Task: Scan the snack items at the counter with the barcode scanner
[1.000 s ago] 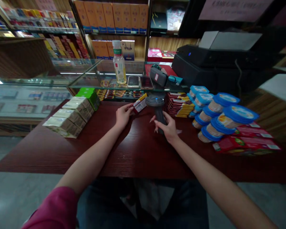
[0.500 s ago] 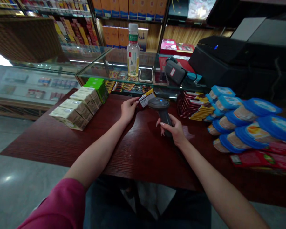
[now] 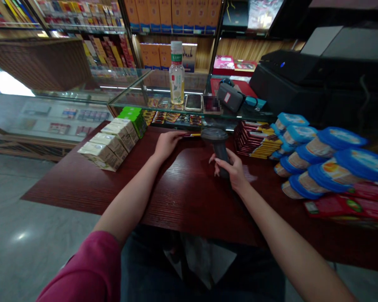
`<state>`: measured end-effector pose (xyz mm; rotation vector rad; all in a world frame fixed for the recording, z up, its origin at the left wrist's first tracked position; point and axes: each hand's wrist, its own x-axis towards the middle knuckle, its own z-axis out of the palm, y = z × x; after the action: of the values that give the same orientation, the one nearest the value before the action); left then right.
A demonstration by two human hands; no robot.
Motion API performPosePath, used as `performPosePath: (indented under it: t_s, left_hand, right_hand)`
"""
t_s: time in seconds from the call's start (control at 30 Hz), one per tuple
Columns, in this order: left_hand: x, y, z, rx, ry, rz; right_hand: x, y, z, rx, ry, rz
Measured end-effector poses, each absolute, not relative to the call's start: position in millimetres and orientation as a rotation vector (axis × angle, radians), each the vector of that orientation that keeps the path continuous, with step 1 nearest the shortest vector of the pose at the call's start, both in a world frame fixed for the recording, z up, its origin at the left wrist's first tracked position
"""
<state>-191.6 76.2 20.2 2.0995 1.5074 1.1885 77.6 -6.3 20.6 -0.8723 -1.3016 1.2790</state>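
Note:
My left hand [image 3: 168, 144] pinches one end of a thin chocolate bar [image 3: 193, 135], which shows edge-on as a narrow yellow and dark strip. In my right hand [image 3: 231, 167] is a dark grey barcode scanner [image 3: 220, 153], gripped by its handle. Its head hangs just right of the bar, over the dark wooden counter [image 3: 179, 193]. A stack of similar red and yellow bars [image 3: 255, 140] stands right of the scanner.
Cream drink cartons [image 3: 110, 144] and green ones [image 3: 135, 119] stand at left. Blue-lidded tubs [image 3: 327, 163] and red packs [image 3: 349, 207] crowd the right. A bottle [image 3: 177, 79], a phone [image 3: 194, 102] and a grey case [image 3: 231, 96] rest on the glass ledge behind.
My left hand has tilted the bar from showing its barcode face to nearly edge-on. The scanner stays in my right hand, and the blue light on its head no longer shows. The view has shifted slightly.

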Motion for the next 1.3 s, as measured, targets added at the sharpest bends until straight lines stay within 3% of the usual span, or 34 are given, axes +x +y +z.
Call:
performPosePath:
  t_s: [0.3, 0.63, 0.9, 1.3]
  left_hand:
    - [-242, 72, 14, 2.449, 1.717, 0.641]
    - [-170, 46, 14, 2.663, 1.904, 0.399]
    - [-223, 60, 10, 2.225, 2.309, 0.487]
    - [-253, 95, -4, 2.264, 2.095, 0.568]
  right_hand:
    - [77, -5, 21, -0.856, -1.284, 1.296]
    - [78, -4, 20, -0.914, -1.266, 1.300]
    - [77, -4, 18, -0.933, -1.264, 1.310]
    - [79, -6, 20, -0.933, -1.297, 1.306]
